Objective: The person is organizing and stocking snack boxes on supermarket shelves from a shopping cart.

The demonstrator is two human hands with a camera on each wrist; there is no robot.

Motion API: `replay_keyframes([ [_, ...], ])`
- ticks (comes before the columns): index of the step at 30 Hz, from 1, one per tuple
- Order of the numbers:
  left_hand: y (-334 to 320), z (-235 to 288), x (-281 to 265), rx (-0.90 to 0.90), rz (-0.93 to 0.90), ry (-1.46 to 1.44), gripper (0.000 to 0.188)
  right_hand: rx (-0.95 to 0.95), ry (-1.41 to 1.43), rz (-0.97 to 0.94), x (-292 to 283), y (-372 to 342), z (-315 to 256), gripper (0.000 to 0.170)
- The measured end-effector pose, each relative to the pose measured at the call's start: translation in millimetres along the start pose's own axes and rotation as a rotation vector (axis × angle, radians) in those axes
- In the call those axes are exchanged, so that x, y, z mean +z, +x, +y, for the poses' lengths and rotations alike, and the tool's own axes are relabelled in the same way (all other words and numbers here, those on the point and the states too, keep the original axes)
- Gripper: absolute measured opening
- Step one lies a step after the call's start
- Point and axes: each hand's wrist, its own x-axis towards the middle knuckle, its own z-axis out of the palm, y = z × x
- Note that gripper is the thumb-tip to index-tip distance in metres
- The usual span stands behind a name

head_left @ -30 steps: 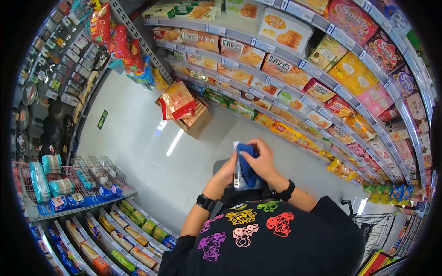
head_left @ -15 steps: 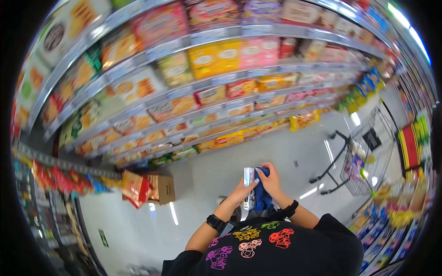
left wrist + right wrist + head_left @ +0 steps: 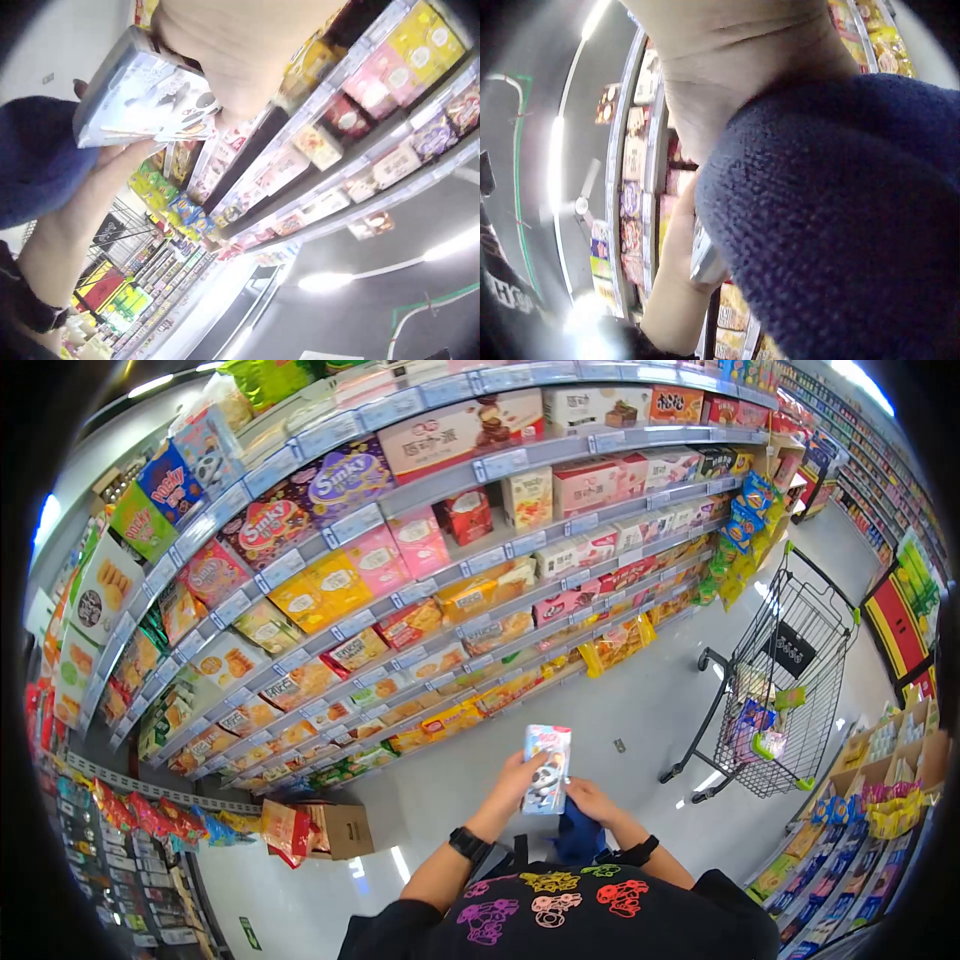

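My left hand (image 3: 516,780) grasps a pale blue box (image 3: 550,774) with a panda on its front, my thumb lying across that face and my fingers behind it; the box sits upright just below the centre of the head view. My right hand (image 3: 595,803) lies just beside the box's right edge, fingers curled on a dark blue cloth (image 3: 582,838) that hangs down below it. In the right wrist view the cloth covers much of the frame and hides most of those fingers; whether the right fingertips touch the box, I cannot tell.

Above my hands, grey floor (image 3: 640,725) separates the box from the bottom edge of the stocked shelves (image 3: 500,464), which slant from the lower left toward the upper right. More floor stretches between my right hand and the shopping cart (image 3: 793,650) on the right of the frame, well apart from me. A cardboard carton (image 3: 347,832) stands at lower left, away from my left forearm. At lower right, another row of shelving bounds the aisle beyond my right elbow.
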Motion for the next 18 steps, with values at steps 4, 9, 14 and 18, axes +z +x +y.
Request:
replay_keyframes([
  [4,41.8,-41.3,79.4,0.1,-0.097,0.159,0.027,0.016,0.06,-0.072,-91.2,-36.8,0.3,0.032],
  [9,70.0,-71.7,152.2,0.134,-0.206,0.364,0.037,0.026,0.016,0.037,-164.6,-67.3,5.4,0.025],
  [14,134.3,-113.9,194.4,0.145,-0.417,0.536,0.04,0.095,0.272,0.397,-208.5,-80.9,15.5,0.021],
  [18,153.2,-105.7,254.5,0.119,-0.59,0.78,0.041,0.145,0.409,0.671,-245.4,-93.4,34.0,0.023],
])
